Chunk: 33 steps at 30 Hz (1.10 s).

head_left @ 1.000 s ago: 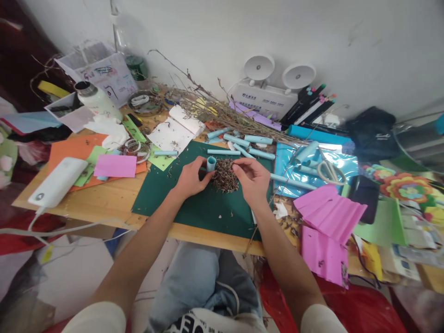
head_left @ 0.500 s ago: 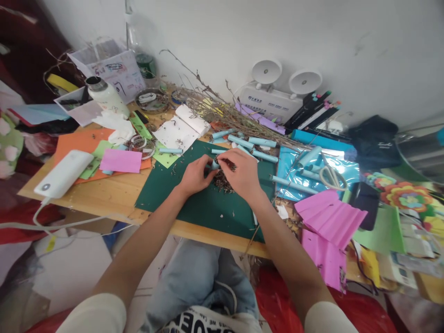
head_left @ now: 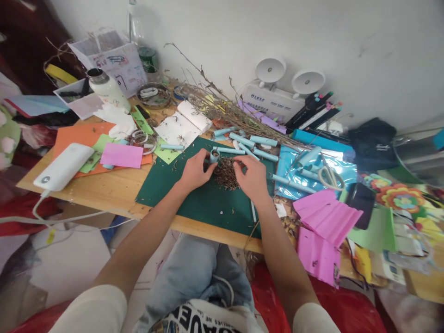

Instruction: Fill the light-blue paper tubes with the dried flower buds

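Blue paper tube (head_left: 214,156) is gripped upright in the left hand (head_left: 194,172), fingers closed round it, base on the green mat (head_left: 194,206) at the left edge of the dried plant pile (head_left: 226,172). Right hand (head_left: 254,178) is laid on the pile's right side with fingers curled down into the bits; whether a pinch is held cannot be told. Change: half a second ago the right hand was up at the tube's mouth, and it has now been drawn back to the pile. Dark bits are seen at the tube's mouth, so one pinch is judged delivered and the filling is judged to be mid-way. More rolled blue tubes (head_left: 243,139) are lying just behind on the worktop (head_left: 104,196). Scissors (head_left: 331,175) are well apart to the right.
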Each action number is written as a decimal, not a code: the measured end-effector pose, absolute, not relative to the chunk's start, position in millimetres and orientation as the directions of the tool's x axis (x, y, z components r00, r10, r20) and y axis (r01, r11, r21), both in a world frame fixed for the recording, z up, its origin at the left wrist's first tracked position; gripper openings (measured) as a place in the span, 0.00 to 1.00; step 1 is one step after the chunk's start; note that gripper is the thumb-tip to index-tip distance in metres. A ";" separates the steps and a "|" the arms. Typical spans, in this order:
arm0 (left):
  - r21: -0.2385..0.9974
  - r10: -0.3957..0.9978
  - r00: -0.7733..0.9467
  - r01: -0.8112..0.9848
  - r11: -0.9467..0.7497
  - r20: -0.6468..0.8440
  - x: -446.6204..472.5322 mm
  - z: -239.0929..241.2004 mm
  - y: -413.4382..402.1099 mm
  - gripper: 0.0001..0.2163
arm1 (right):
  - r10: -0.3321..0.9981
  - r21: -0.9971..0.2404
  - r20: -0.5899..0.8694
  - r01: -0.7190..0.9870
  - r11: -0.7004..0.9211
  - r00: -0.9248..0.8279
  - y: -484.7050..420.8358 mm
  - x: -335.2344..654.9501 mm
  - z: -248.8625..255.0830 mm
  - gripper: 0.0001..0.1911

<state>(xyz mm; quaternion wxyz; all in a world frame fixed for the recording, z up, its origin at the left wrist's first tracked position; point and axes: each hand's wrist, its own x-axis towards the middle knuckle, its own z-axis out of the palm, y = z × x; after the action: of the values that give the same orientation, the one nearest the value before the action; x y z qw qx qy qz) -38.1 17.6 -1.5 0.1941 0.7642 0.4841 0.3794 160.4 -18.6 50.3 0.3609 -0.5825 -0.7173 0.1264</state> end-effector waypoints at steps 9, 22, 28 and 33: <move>0.703 0.884 0.277 0.536 -0.467 0.377 -39.7 0.0 20.7 0.10 | 0.867 -0.555 0.464 0.703 0.445 -0.183 -14.9 143.0 70.7 0.18; 0.709 0.874 0.292 0.512 -0.485 0.388 -39.8 0.8 20.2 0.09 | 0.843 -0.388 0.396 0.766 0.513 -0.364 0.1 129.1 81.3 0.16; 0.693 0.877 0.294 0.536 -0.481 0.381 -39.6 0.1 20.6 0.09 | 0.856 -0.547 0.460 0.684 0.483 -0.236 3.7 135.4 83.7 0.17; 0.704 0.878 0.286 0.524 -0.479 0.385 -39.3 -0.7 20.6 0.10 | 0.857 -0.568 0.426 0.652 0.502 -0.290 9.6 134.2 83.2 0.28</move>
<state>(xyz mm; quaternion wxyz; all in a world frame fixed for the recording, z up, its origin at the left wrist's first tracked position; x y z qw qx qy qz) -39.3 20.6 -0.7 0.2292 0.7683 0.4560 0.3864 134.2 9.6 83.2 0.3564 -0.4776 -0.7900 0.1440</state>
